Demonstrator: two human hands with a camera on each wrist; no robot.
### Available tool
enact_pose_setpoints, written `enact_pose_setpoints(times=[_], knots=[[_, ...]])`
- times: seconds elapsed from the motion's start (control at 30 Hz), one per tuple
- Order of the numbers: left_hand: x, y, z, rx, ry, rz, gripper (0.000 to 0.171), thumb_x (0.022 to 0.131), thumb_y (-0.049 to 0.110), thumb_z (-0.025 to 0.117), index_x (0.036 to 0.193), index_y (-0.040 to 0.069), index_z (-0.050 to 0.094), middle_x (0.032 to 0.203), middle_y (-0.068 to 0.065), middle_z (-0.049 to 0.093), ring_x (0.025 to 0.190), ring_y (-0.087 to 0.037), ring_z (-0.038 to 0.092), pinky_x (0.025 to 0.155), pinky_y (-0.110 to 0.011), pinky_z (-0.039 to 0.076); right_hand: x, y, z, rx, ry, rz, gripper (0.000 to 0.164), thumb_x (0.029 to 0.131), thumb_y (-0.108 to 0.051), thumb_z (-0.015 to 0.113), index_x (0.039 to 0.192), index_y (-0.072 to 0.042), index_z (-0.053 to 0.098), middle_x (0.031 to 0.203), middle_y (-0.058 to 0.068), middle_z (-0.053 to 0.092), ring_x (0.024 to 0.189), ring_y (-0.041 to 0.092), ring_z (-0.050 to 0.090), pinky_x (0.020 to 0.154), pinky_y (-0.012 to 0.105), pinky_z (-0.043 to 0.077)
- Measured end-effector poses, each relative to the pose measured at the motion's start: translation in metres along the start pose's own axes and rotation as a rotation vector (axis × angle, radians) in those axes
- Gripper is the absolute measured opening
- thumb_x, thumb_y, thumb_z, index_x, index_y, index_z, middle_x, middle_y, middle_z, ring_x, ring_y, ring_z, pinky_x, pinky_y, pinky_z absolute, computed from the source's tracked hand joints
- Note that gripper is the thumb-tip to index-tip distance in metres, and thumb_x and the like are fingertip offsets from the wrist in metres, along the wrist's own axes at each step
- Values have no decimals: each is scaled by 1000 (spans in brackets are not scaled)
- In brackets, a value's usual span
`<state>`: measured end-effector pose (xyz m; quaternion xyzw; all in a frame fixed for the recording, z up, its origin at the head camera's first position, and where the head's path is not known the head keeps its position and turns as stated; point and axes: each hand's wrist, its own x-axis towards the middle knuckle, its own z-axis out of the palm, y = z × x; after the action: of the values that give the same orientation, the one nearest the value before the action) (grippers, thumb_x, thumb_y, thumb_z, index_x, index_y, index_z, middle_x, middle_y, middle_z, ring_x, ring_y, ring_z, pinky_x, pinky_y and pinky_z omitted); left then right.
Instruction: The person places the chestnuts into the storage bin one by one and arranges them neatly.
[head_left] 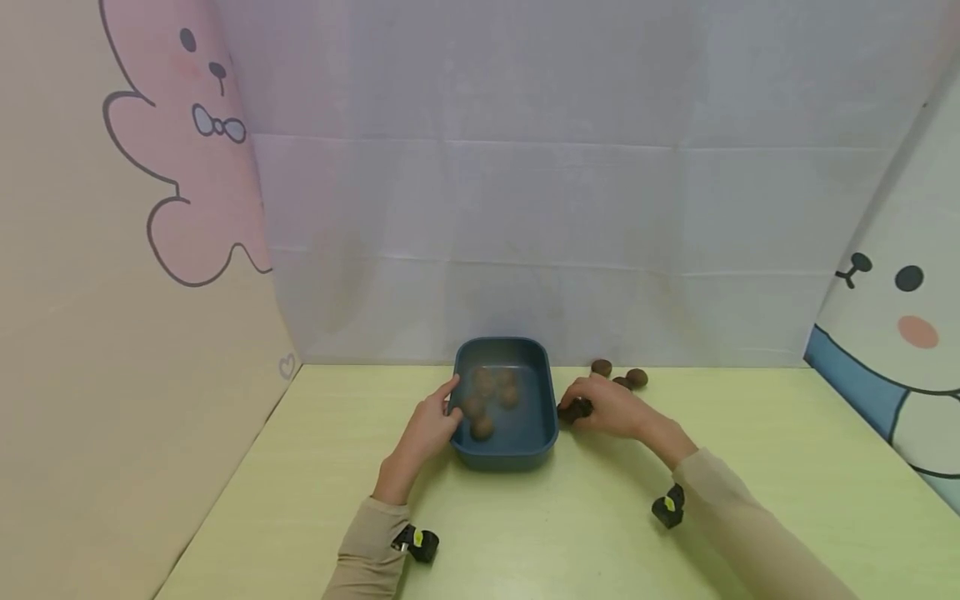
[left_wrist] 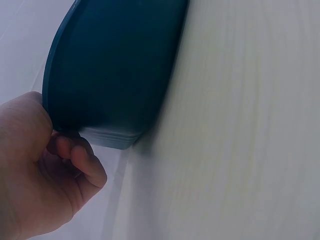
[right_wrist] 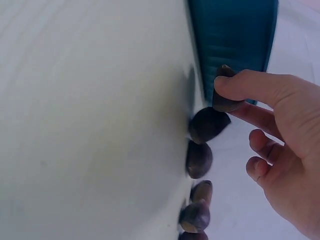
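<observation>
A dark blue rectangular tub point(head_left: 504, 458) stands on the table, with several brown chestnuts point(head_left: 482, 428) lying inside, slightly blurred. My left hand point(head_left: 422, 432) grips the tub's left edge. In the left wrist view its thumb lies at the rim and the other fingers curl beside the tub wall point(left_wrist: 115, 65). Just right of the tub, my right hand point(head_left: 611, 407) pinches a chestnut point(right_wrist: 225, 95) between thumb and index finger. Close under that one in the right wrist view lie another chestnut point(right_wrist: 207, 125) and a rounder one point(right_wrist: 199, 160).
More loose chestnuts point(head_left: 637, 378) lie beyond the right hand, near the back wall point(head_left: 555, 208). The pale green table point(head_left: 525, 533) meets printed side panels at left and right. Each wrist wears a small black camera point(head_left: 668, 507).
</observation>
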<state>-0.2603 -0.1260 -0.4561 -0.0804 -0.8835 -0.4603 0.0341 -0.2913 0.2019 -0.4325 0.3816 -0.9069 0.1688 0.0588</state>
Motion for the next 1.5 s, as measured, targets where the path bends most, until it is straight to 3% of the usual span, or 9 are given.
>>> enact_pose_setpoints(times=[0.27,0.6,0.87,1.2,1.5], knots=[[0,1,0,15,-10,-16,66,90,10,49,155,13,37,53,6,33,47,-11,28,47,-23,27,5,-7,-28,45,35,33,26,84,-10,74,110,-11,73,109,2,70,105,30,61,89,45,49],[0,2,-2,-9,-10,-12,67,89,8,49,154,12,37,54,5,33,48,-11,29,48,-23,27,41,-35,-44,-10,31,25,26,86,-19,74,113,-17,72,112,0,68,110,25,61,97,46,49],[1,0,-1,-22,-20,3,67,89,7,49,155,10,36,53,5,34,47,-9,29,47,-23,28,69,-48,-28,-44,-15,-47,26,87,-19,75,112,-16,71,111,0,67,106,24,62,94,44,50],[1,0,0,-12,-12,1,66,90,7,49,155,10,36,56,5,39,47,-9,31,48,-23,29,90,-51,-2,-44,-143,-34,23,84,-19,78,106,-22,72,112,-3,67,104,21,57,89,42,50],[1,0,0,17,-8,1,66,90,8,49,155,9,36,54,6,32,48,-10,27,47,-24,26,104,-50,17,-31,-197,-193,20,76,-11,81,94,-18,75,96,-7,72,92,13,63,95,40,42]])
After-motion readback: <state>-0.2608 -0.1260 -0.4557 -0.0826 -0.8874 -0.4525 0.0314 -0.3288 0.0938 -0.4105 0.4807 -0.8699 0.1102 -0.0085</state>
